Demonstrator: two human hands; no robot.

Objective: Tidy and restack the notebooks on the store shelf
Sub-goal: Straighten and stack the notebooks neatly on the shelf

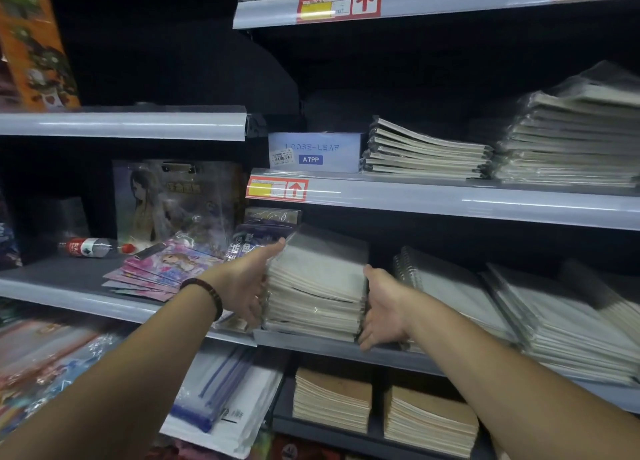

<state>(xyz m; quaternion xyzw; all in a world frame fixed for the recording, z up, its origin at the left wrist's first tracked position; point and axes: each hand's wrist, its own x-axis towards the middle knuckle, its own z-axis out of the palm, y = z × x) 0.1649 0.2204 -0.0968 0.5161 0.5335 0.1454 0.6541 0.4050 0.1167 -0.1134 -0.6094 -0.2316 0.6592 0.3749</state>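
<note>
Pressed flat with the left grip [247, 281], fingers straight, against the left side of the notebook stack [317, 286], thumb tip up near the top corner. Pressed likewise with the right grip [381, 309] against the right side, palm turned inward, fingers loose and pointing down toward the shelf edge [311, 343], curled round nothing. Held between both palms: plastic-wrapped, pale-covered notebooks piled on the middle shelf, front close to the lip, layers slightly uneven. Worn on the left wrist: a dark bead bracelet [213, 295]. Just right of the stack, behind the right grip: spiral-bound notebooks [446, 286], then a leaning pile of wrapped ones [561, 324]. To the left, on the neighbouring shelf: fanned pink illustrated packs [162, 269], a plastic bottle [88, 247] lying on its side, a clipboard [176, 200] upright at the back. On the shelf above: a blue loose-leaf box [313, 152] beside two more notebook stacks [426, 151]. Below: two brown-covered stacks [332, 399].
</note>
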